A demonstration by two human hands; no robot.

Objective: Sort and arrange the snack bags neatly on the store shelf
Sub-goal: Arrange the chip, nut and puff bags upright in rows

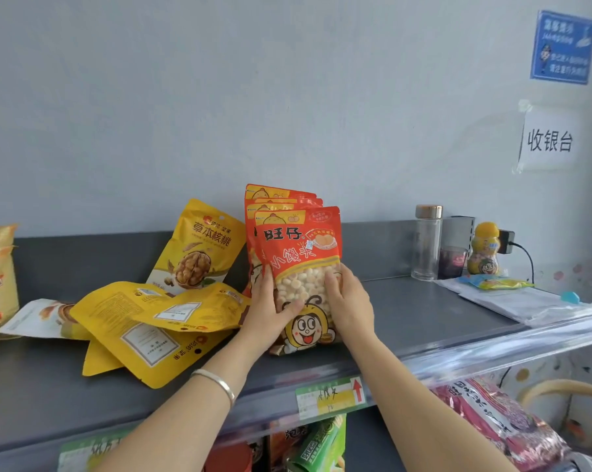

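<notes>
Head view: hands [270, 311] [349, 301] hold upright red bag [301, 243], pale puffs [301, 284] inside.

Left hand [270, 310]: I grip the left edge of the red snack bag [301, 240], fingers pointing up along it, thumb laid across its front
Right hand [349, 301]: I clasp the bag's right edge, level with my left hand
Left forearm [185, 413]: bare, reaching up from the lower left, a silver bangle [216, 383] on the wrist
Right forearm [417, 396]: bare, reaching up from the lower right
Both arms: stretched forward, converging towards the hands
</notes>
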